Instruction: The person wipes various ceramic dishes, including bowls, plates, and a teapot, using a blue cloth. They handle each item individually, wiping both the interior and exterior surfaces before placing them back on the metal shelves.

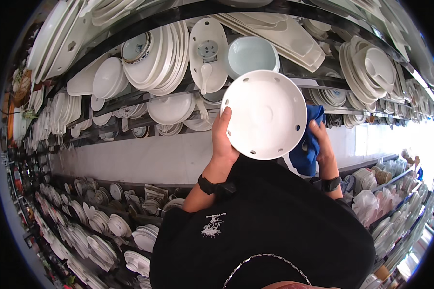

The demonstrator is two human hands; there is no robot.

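A round white ceramic dish with several holes around its wall is held up in front of my chest. My left hand grips its left side, thumb over the rim and fingers hidden behind. On the dish's right, my right hand holds a blue cloth with the thumb on top. The cloth hangs beside the rim; whether it touches the dish is hard to tell. Just beyond the dish, a pale blue-grey bowl leans on the shelf, next to an oval white plate bearing a white spoon.
Dark shelves ahead carry white plates and long rectangular platters. A pale aisle floor runs across between them and the racks behind me, where stacked bowls stand. Plastic-wrapped ware sits at the right.
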